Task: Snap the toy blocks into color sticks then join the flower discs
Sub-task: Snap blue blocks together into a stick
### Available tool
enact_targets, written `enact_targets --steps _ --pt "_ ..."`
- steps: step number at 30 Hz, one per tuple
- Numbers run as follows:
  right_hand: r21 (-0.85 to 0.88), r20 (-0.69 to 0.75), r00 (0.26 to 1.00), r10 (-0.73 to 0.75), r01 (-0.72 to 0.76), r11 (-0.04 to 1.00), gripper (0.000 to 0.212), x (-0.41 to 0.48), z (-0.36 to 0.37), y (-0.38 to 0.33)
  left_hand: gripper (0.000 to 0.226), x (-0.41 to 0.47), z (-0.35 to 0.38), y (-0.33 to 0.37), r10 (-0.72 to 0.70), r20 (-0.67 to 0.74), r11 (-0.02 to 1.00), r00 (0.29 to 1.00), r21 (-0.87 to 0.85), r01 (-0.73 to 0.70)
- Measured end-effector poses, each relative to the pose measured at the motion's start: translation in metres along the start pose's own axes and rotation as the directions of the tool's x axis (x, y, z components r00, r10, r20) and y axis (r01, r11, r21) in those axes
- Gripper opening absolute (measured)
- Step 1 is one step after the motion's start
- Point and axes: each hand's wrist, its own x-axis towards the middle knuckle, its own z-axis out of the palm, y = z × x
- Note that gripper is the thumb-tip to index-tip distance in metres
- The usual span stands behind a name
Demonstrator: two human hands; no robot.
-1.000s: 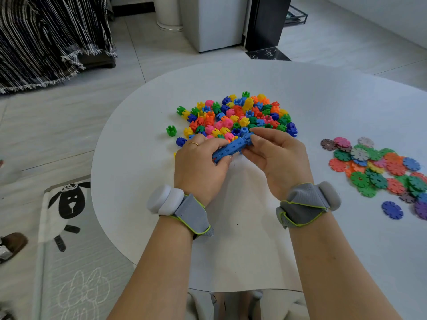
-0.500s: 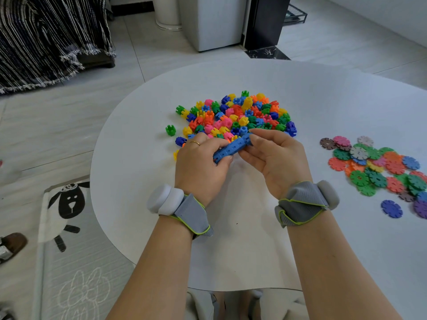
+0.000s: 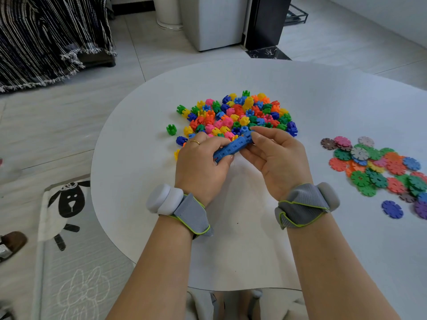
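nearest, two bare forearms reach in over the round white table (image 3: pixel 323 100), each wrist wrapped in a grey fabric band (image 3: pixel 184 209) edged in lime and carrying a smooth rounded pod. on the tiled floor to the left lies a pale mat with a cartoon sheep (image 3: pixel 67 204). above the tabletop the left hand (image 3: pixel 201 162) curls round the lower end of a blue stick (image 3: pixel 233 147) of snapped blocks, knuckles up (a thin gold ring (image 3: pixel 195 142) on one finger). the right hand (image 3: pixel 277 158) pinches the stick's upper end between thumb and fingertips. the stick slants up to the right, ridged, with small square holes. just beyond it sits the heap of loose blocks (image 3: pixel 238 114), knobbly plastic in many colours, its near edge hidden by the fingers; one green block (image 3: pixel 171 129) lies apart at its left. flat notched flower discs (image 3: pixel 379 167) lie spread to the right, well apart from the hands. farther off are a striped fringed blanket (image 3: pixel 46 38) and a white cabinet (image 3: pixel 212 19).
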Motion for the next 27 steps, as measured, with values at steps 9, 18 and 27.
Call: enact_targets --steps 9,18,27 --pt "-0.017 0.031 0.999 0.038 -0.037 0.999 0.011 0.0007 -0.0022 -0.0030 0.032 -0.0002 0.0010 -0.0007 0.009 -0.007 1.000 1.000 -0.003 -0.009" --pt "-0.084 0.040 0.998 0.038 -0.034 0.996 0.013 0.0004 -0.0019 -0.0003 0.027 -0.0012 -0.0003 -0.0009 0.015 0.009 1.000 1.000 0.007 -0.015" --pt "-0.143 0.045 0.998 -0.049 0.055 0.988 0.014 -0.0025 0.0011 0.0004 0.033 0.0026 0.0080 0.0042 0.062 0.043 0.996 0.997 0.064 -0.064"
